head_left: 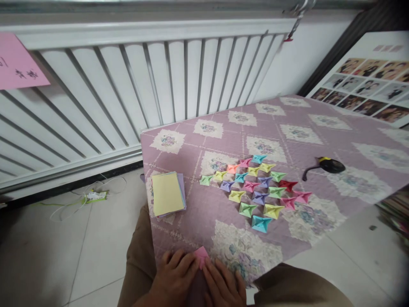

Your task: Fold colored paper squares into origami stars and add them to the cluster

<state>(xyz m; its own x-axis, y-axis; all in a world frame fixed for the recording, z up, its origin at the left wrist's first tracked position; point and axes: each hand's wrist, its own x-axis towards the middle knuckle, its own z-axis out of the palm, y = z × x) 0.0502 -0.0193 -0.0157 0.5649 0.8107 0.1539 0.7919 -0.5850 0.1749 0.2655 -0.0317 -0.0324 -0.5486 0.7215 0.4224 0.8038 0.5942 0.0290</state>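
A small piece of pink folded paper (201, 254) lies at the table's near edge, between my two hands. My left hand (177, 276) has its fingers curled and holds the paper's left side against the cloth. From the right, my right hand (222, 282) presses its fingertips on the paper's lower right part; the fingers lie close together. My hands cover the lower part of the paper. Beyond them, several small folded paper boats (251, 186) in many colours stand in slanting rows. A stack of paper sheets (166, 194), yellow on top, lies to the left.
A purple flowered cloth (198, 217) covers the table. On its right side lies a black object with a curved stem (331, 165). A white radiator (179, 81) stands behind, and a photo board (367, 85) leans at the back right. A power strip (96, 196) with cables lies on the floor.
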